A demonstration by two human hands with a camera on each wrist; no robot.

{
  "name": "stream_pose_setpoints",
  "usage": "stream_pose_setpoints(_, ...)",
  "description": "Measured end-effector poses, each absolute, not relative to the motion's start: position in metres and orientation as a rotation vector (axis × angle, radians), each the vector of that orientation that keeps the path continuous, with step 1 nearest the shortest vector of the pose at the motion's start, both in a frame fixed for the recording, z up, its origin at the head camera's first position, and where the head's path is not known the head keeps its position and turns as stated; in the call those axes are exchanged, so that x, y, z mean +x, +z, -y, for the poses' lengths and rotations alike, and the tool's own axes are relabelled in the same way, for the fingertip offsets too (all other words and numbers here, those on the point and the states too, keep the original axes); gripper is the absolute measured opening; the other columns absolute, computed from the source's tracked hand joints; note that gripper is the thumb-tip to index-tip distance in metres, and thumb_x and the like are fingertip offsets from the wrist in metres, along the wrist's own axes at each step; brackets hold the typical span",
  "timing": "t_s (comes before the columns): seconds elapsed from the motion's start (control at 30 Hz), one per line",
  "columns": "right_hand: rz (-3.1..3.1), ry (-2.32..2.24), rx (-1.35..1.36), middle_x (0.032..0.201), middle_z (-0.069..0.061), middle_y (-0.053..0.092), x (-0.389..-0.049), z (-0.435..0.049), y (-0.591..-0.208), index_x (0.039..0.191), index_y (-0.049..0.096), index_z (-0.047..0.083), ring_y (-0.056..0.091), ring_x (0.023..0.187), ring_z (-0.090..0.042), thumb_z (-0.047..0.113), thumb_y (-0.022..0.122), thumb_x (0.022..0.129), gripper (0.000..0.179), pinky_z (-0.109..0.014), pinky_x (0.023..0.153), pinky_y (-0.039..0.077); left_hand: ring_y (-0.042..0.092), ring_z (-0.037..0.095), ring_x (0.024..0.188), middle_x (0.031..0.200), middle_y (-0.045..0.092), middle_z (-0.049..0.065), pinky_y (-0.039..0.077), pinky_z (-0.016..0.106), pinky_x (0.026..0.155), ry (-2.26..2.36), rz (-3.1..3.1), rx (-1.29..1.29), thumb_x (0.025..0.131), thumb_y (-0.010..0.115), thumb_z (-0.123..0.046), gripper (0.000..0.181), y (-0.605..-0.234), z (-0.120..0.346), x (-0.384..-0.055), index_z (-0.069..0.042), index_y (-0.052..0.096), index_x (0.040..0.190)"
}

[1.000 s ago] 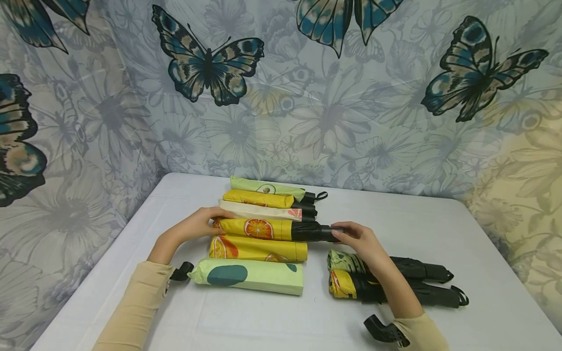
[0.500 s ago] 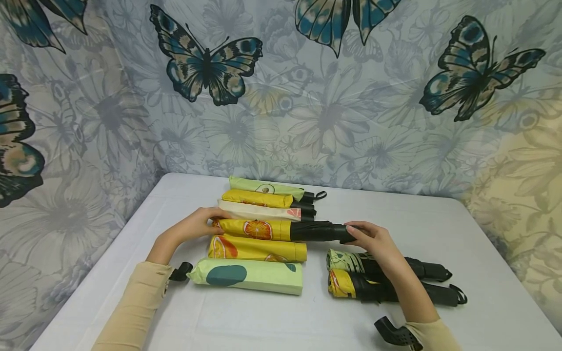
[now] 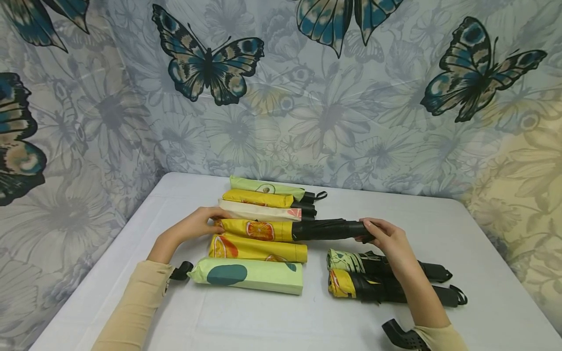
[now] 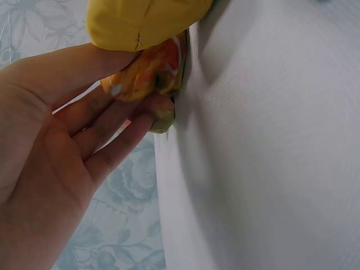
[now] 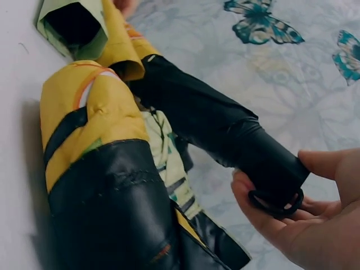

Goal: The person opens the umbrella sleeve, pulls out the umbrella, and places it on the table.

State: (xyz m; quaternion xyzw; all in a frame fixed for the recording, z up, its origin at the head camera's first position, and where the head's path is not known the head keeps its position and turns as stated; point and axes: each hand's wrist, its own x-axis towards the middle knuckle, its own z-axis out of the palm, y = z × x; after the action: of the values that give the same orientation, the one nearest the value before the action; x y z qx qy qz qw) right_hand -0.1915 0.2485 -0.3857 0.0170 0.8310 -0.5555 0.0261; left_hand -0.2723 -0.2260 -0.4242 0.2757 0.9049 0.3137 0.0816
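A folded umbrella lies partly drawn out of a yellow sleeve printed with an orange slice; its black part sticks out on the right. My left hand pinches the sleeve's far left end, whose crumpled fabric shows between thumb and fingers in the left wrist view. At the other end, my right hand grips the black handle, thumb on one side and fingers on the other, beside its wrist loop. The umbrella's inner length is hidden by the sleeve.
Nearer lie a yellow sleeve and a light green sleeve, its end open. Behind are green, yellow and cream sleeved umbrellas. Two bare umbrellas, one green and black, one yellow and black, lie below my right forearm.
My right hand has moved steadily right with the handle, and more black umbrella shows outside the yellow sleeve. My left hand has stayed at the sleeve's end.
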Motion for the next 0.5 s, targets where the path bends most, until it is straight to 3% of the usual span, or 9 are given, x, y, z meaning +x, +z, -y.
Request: stream_pose_setpoints(0.5, -2.539, -1.895, 0.082, 0.089, 0.016, 0.069, -0.188, -0.273, -0.381, 0.139, 0.047, -0.005, 0.072, 0.082, -0.005, 0.045, 0.052, 0.099, 0.065, -0.007, 0.081, 0.048, 0.063, 0.025, 0.104, 0.111, 0.069, 0.006, 0.053, 0.044, 0.092, 0.919, -2.725, 0.820, 0.086, 0.073, -0.011, 0.034, -0.427, 0.228, -0.275, -0.011, 0.067, 0.120)
